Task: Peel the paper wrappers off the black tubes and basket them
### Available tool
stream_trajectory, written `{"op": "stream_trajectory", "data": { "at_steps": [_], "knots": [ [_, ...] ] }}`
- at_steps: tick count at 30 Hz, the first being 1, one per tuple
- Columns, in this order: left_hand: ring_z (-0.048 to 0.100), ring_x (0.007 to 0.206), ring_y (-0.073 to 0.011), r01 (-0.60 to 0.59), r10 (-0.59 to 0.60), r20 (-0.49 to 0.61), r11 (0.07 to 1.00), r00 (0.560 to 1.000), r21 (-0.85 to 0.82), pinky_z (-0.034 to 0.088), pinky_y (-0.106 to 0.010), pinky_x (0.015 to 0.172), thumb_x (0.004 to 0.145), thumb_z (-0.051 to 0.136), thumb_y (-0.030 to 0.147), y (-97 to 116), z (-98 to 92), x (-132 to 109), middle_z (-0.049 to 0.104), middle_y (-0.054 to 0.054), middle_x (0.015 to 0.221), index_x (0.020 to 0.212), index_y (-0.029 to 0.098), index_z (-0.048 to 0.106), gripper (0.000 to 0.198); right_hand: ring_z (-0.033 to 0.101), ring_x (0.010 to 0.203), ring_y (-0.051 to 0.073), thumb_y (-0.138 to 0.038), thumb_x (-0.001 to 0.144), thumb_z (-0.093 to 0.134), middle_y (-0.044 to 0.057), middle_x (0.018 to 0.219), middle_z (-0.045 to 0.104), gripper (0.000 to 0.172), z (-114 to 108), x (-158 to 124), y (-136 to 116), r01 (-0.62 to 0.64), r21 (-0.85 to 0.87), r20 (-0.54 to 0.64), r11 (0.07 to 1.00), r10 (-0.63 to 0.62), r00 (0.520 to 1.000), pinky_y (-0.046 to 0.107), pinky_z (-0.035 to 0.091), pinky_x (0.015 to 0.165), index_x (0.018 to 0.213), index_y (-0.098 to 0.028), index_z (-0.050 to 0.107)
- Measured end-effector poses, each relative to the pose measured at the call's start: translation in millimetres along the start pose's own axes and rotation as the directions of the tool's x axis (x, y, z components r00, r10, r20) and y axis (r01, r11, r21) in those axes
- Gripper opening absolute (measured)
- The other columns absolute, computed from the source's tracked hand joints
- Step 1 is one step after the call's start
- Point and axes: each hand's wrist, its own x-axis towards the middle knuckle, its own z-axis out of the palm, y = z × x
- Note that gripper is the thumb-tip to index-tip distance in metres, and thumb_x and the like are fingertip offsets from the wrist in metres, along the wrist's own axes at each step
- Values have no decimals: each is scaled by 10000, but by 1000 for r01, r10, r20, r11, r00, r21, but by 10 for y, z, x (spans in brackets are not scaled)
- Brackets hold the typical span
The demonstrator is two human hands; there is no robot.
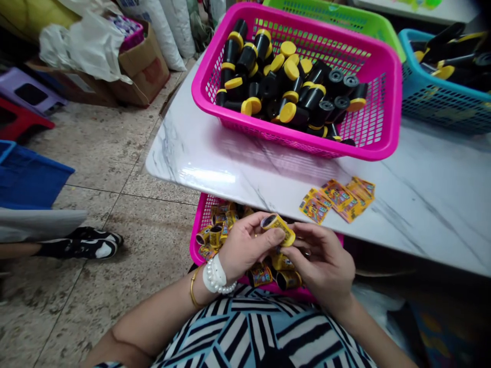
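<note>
Both hands are on one labelled cylinder [278, 229], lying sideways above the lap, yellow printed wrap, dark end facing left. Left hand [245, 243] pinches it between thumb and fingers; right hand [320, 258] grips the yellow end with curled fingers. Pearl bracelet [217, 276] and gold bangle [195, 286] on left wrist. Striped top [245, 327] below the hands.

Directly under the hands, a magenta basket [199, 230] holds more labelled cylinders [287, 279]. Just past it, a white marble-pattern table [422, 204] with loose yellow printed labels [337, 199] near the edge. Also on the table, a bigger magenta basket [295, 138] full of black containers with yellow caps [291, 92], some caps off or lying apart. Blue basket [433, 94] to the right holds black and yellow pieces; green basket [337, 13] behind. Tiled floor [115, 230] left, with black-and-white sneakers [80, 248] and a cardboard box [143, 66].
</note>
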Motion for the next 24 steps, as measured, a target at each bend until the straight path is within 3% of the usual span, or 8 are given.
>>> {"op": "stream_trajectory", "data": {
  "at_steps": [4,8,11,13,15,18,20,24],
  "knots": [
    [560,656,-77,-49,53,-61,997,997,60,472,-183,638,711,869,370,23,4,-9,636,0,769,890,117,710,348,788,731,190,-198,800,815,47,903,800,254,69,44,-76,-90,134,9,987,90,996,271,683,712,1030,-200,706],
    [580,729,-123,-123,133,-60,982,989,140,485,-220,681,693,867,396,8,28,-10,630,-17,793,809,121,719,333,788,684,210,-308,772,857,65,805,804,256,163,60,-185,-235,333,-18,913,255,967,281,681,646,923,-177,698],
    [592,728,-136,-82,86,-25,987,996,141,494,-232,679,668,872,423,-13,0,-19,650,-27,800,825,122,720,372,781,669,199,-362,783,849,58,794,799,289,135,42,-197,-264,328,32,907,269,963,257,662,602,913,-182,665],
    [556,661,-113,14,-22,43,984,999,176,472,-220,632,699,844,422,-16,-57,-31,636,-13,754,857,118,725,362,757,616,166,-330,837,805,26,767,784,229,24,45,-179,-185,192,106,964,167,980,225,632,557,949,-196,657],
    [480,579,-85,96,-125,81,951,989,293,416,-200,562,746,803,399,-3,-125,-42,591,15,679,928,111,739,347,740,642,157,-270,865,778,24,806,776,183,-141,94,-146,66,-81,127,995,-55,990,237,618,590,1010,-207,686],
    [405,529,-75,89,-76,-47,866,996,492,346,-193,507,768,783,368,47,-184,-51,529,50,626,1166,104,713,483,702,774,193,-239,865,780,69,899,740,299,-371,257,-68,370,-541,78,755,-393,916,318,591,720,1156,-200,721],
    [405,522,-78,51,19,-124,842,992,536,337,-197,496,785,766,381,95,-171,-59,526,53,634,1283,105,657,580,641,742,190,-228,887,755,59,837,688,323,-441,374,-6,387,-681,81,621,-462,883,333,550,705,1205,-189,715],
    [396,511,-76,20,40,-99,842,994,539,321,-193,474,808,730,393,176,-39,-75,525,36,604,1062,107,742,383,557,653,155,-124,899,713,11,718,622,194,-390,442,70,426,-673,107,605,-490,865,302,495,642,1076,-197,739]
  ]
}}
